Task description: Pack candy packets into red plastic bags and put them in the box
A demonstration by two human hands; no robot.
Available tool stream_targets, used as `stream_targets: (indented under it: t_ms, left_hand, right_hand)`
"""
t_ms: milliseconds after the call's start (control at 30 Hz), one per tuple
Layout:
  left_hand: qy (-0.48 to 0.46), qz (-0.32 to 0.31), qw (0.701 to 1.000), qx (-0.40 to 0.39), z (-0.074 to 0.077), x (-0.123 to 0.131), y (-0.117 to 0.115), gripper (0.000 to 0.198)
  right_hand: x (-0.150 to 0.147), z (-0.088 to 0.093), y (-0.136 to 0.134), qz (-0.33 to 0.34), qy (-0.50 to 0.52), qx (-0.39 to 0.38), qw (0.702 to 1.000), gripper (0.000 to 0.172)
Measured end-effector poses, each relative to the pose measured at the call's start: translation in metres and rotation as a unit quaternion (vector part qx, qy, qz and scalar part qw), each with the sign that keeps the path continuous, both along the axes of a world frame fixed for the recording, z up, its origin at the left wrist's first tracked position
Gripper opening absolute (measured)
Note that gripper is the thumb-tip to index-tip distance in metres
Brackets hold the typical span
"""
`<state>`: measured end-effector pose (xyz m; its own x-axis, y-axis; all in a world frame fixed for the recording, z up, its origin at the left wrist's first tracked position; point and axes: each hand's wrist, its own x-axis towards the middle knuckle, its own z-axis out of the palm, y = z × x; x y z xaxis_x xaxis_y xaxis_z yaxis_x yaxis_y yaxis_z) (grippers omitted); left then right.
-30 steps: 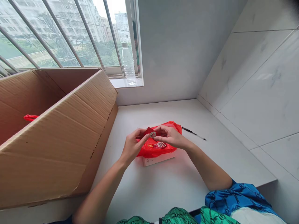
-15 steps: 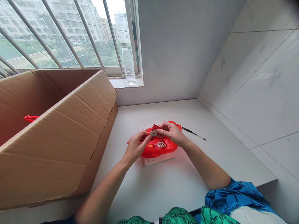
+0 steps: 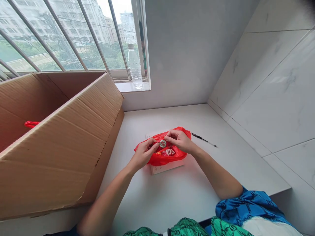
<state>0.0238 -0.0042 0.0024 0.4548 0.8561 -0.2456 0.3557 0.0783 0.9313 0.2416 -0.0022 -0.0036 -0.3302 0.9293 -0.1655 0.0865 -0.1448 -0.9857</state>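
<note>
Watching remotely through the head camera, I have 2 bare hands in view over a white counter [image 3: 145,203]. Left hand [image 3: 143,154]: thumb and fingers pinching the left end of a small red packet [image 3: 162,143]. Right hand [image 3: 181,141]: thumb and fingertips bent together, pinching the packet's upper right edge. The packet sits between the hands, above the open middle of a red plastic bag [image 3: 159,161], its round pale label facing up at me. Red lies against red here; I cannot tell whether the packet touches the bag.

A 2nd red packet [image 3: 169,151], with pale lettering, lies in the bag just below the held 1. Under the bag I note a pale book [image 3: 167,168], its near edge showing, with small dark marks along it.

Right of the bag, near it: 1 black pen [image 3: 203,140], lying aslant on the counter. To the left, well apart from the hands, I have a large open cardboard box [image 3: 66,144]; a bit of red plastic [image 3: 31,124] shows inside it. Behind, on the sill of a barred window, 1 clear bottle [image 3: 135,67] stands upright, capped. At my lower right, a blue patterned sleeve [image 3: 251,203].
</note>
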Motion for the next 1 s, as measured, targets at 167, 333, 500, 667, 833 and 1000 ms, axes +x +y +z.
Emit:
stream_targets:
  t_ms: [167, 333, 500, 667, 833, 1000]
  left_hand:
    - [0.092, -0.024, 0.995, 0.043, 0.0, -0.004, 0.003, 0.04]
    - [0.28, -0.03, 0.944, 0.17, -0.012, -0.013, 0.005, 0.03]
    - [0.342, -0.1, 0.907, 0.223, -0.022, -0.015, 0.003, 0.03]
    - [0.373, -0.114, 0.89, 0.238, -0.024, -0.013, 0.001, 0.034]
    - [0.353, -0.091, 0.896, 0.252, -0.029, -0.015, 0.002, 0.036]
    - [0.37, -0.081, 0.885, 0.271, -0.033, -0.019, 0.006, 0.041]
  right_hand:
    - [0.003, -0.007, 0.0, 0.02, -0.095, 0.033, 0.995, 0.034]
    - [0.009, -0.021, 0.002, 0.045, -0.365, 0.123, 0.922, 0.027]
    - [0.01, -0.033, 0.005, 0.074, -0.417, 0.147, 0.894, 0.019]
    - [0.005, -0.04, 0.003, 0.089, -0.467, 0.16, 0.865, 0.015]
    - [0.003, -0.039, 0.003, 0.087, -0.489, 0.167, 0.852, 0.019]
    - [0.006, -0.02, 0.004, 0.014, -0.445, 0.173, 0.879, 0.029]
